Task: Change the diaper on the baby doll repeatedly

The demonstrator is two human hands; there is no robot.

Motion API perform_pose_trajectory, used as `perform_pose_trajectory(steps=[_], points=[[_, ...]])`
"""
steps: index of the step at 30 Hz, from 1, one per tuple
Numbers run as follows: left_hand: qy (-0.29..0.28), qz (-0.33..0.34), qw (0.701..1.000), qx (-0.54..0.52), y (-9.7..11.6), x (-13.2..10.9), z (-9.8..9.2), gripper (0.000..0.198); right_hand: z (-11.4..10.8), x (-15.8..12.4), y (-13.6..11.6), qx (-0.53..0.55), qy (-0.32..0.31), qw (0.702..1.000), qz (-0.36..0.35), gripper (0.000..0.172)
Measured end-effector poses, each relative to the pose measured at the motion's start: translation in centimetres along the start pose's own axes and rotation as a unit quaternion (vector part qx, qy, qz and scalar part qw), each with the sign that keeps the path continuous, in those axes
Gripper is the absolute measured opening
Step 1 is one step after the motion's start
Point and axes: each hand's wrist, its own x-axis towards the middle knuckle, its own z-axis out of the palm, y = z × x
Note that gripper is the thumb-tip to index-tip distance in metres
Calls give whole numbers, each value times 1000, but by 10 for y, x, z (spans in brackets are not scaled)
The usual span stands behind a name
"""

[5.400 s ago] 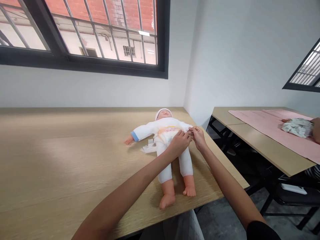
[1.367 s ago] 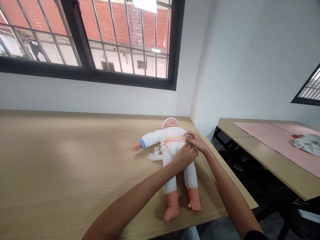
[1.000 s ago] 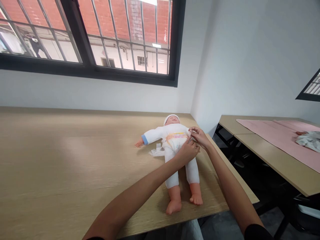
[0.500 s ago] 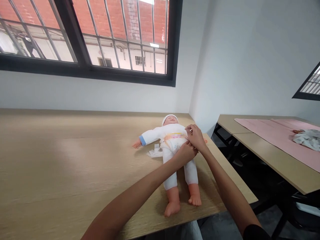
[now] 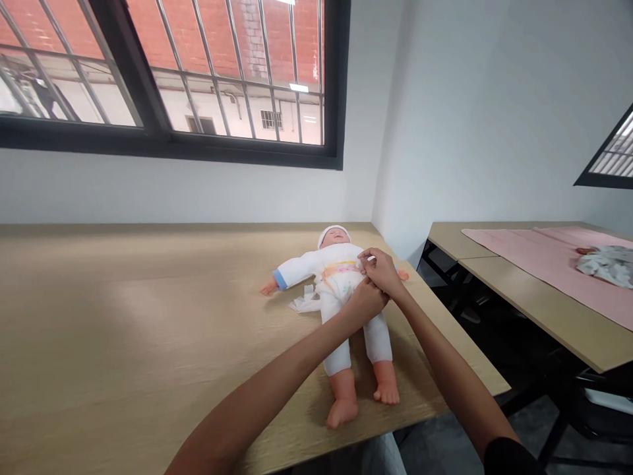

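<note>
A baby doll (image 5: 336, 359) in white clothes and a white cap lies on its back on the wooden table, feet toward me. Around its waist is a white diaper (image 5: 341, 280) with an orange and yellow band; a loose white side strip (image 5: 305, 303) lies on the table by the doll's hip. My right hand (image 5: 384, 272) is closed in a pinch at the diaper's upper edge, near the doll's side. Just below it, my left hand (image 5: 368, 300) is closed at the doll's hip on the diaper's side; its fingertips are partly hidden.
The wooden table (image 5: 148, 343) runs along the wall under a barred window (image 5: 237, 72). To the right, beyond a gap, another table (image 5: 534, 307) carries a pink cloth (image 5: 534, 257) with a crumpled pale cloth bundle (image 5: 606, 267) on it.
My right hand has moved slightly left across the diaper's upper edge, toward the doll's middle. My left hand stays at the hip. The view has shifted a little.
</note>
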Motion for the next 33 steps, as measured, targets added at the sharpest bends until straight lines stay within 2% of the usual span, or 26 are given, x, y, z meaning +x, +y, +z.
perform_pose_trajectory(steps=[5, 10, 15, 22, 24, 29, 33], points=[[-13, -9, 1000, 15, 0, 1, 2, 22, 0, 3, 4, 116, 24, 987, 107, 25], [-12, -25, 999, 39, 1, -1, -2, 30, -10, 10, 20, 219, 61, 964, 139, 20], [2, -44, 998, 45, 3, -3, -3, 32, -14, 10, 29, 209, 72, 967, 128, 15], [0, -48, 997, 54, 4, -2, -6, 33, -14, 6, 36, 199, 63, 969, 131, 23], [-4, -46, 997, 54, 3, -1, -7, 33, -17, 4, 34, 193, 47, 974, 113, 24], [-7, -50, 996, 75, 4, -1, -6, 36, -19, -2, 20, 137, -53, 989, 13, 30], [-5, -56, 995, 83, 5, -2, -7, 36, -13, -5, 19, 126, -67, 990, 15, 35]])
